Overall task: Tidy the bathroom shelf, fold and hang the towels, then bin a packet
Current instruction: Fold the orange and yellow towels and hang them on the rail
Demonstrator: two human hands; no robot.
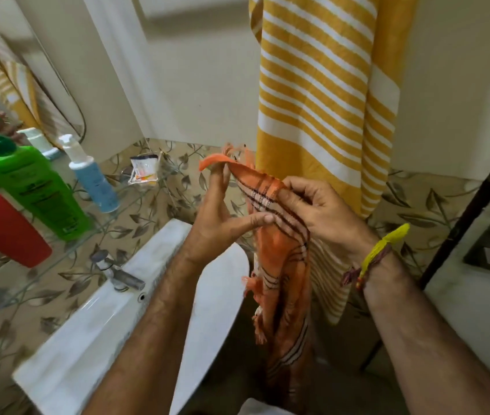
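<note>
1. Above the white washbasin [94,333], you hold an orange towel [279,265] between both hands; it is thin, orange with dark and white stripes and fringed ends, and hangs bunched below your hands.
2. Your right hand [321,211] pinches its upper edge with curled fingers.
3. Your left hand [219,217] has straight fingers, the fringed end draped over their tips.
4. A yellow-and-white striped towel [321,94] hangs just behind.
</note>
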